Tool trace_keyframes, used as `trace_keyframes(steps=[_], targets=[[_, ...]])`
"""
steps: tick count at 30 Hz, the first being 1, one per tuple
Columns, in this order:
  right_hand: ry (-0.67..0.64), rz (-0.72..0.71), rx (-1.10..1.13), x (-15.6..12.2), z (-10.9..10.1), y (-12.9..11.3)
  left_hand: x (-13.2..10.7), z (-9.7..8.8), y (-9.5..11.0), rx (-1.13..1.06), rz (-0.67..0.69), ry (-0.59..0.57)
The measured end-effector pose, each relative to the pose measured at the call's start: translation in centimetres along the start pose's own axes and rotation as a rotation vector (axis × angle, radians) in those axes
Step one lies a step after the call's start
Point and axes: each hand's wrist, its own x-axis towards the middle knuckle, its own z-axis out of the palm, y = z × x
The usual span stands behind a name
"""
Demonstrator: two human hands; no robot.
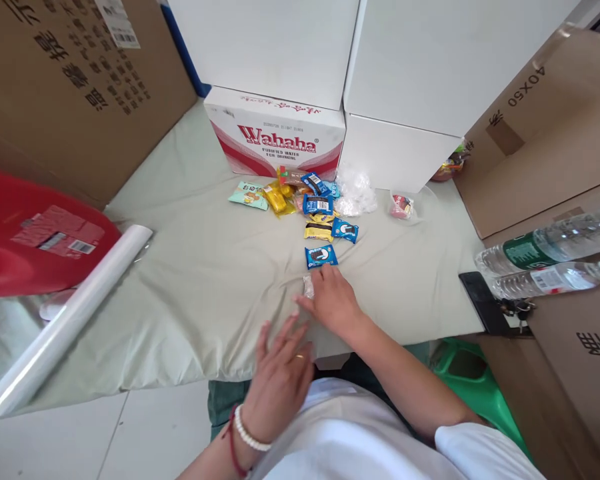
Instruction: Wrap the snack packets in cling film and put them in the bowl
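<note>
My right hand rests on the pale green cloth, fingers curled over a small clear wrapper. Just beyond it lies a blue cookie packet. My left hand hovers closer to me with its fingers spread and nothing in it; a white bead bracelet and a red cord are on the wrist. Farther back sits a pile of snack packets: blue, yellow and mint green ones, beside crumpled clear plastic.
A Wahaha water carton and white boxes stand behind the snacks. Cardboard boxes flank both sides. A roll of clear film lies left by a red object. Two water bottles, a black phone and a green stool are right.
</note>
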Motion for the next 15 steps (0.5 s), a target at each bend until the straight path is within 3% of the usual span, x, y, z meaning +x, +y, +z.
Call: trace_keyframes(steps=[3, 6, 8, 10, 12, 15], targets=[[0.038, 0.001, -0.043, -0.9, 0.9, -0.7, -1.5, -0.5, -4.3, 0.068, -0.143, 0.2], [0.068, 0.025, -0.021, -1.6, 0.7, -0.5, -2.1, -0.5, -7.8, 0.095, -0.253, 0.263], [0.13, 0.01, 0.067, -2.1, -0.5, 1.3, -2.4, -0.3, -9.0, 0.089, -0.28, 0.27], [0.237, 0.024, 0.221, -2.4, -2.9, 4.8, -2.7, 0.1, -9.5, 0.081, -0.282, 0.273], [0.373, 0.152, 0.37, -1.8, -6.3, 10.0, -3.1, 0.8, -9.6, 0.085, -0.264, 0.3], [0.637, 0.374, 0.304, 1.5, -12.0, 19.3, -3.4, 1.7, -9.4, 0.131, -0.227, 0.388]])
